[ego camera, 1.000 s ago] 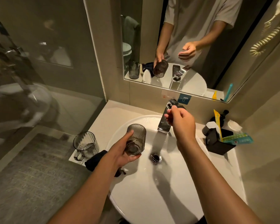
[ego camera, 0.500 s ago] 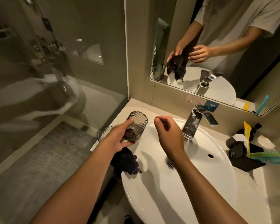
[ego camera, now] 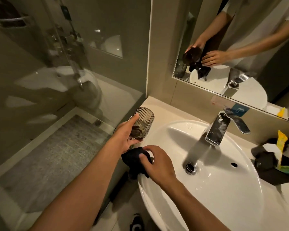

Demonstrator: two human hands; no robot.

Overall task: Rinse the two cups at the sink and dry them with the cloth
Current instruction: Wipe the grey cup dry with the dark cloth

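Beside sink [ego camera: 223, 197], right hand [ego camera: 158, 164] now grips cloth [ego camera: 133, 159]; left hand [ego camera: 123, 139] still holds cup [ego camera: 143, 122].

This is a bathroom, likely in a home or hotel room. A white oval ceramic washbasin [ego camera: 223, 189] sits in a pale stone surface [ego camera: 160, 107] under a chrome lever tap [ego camera: 223, 127], with a large frameless wall mirror [ego camera: 240, 39] above. To the left, a clear glass shower screen [ego camera: 57, 64] encloses a grey speckled shower floor [ego camera: 57, 147]. Toiletry sachets [ego camera: 282, 147] lie beside the basin.
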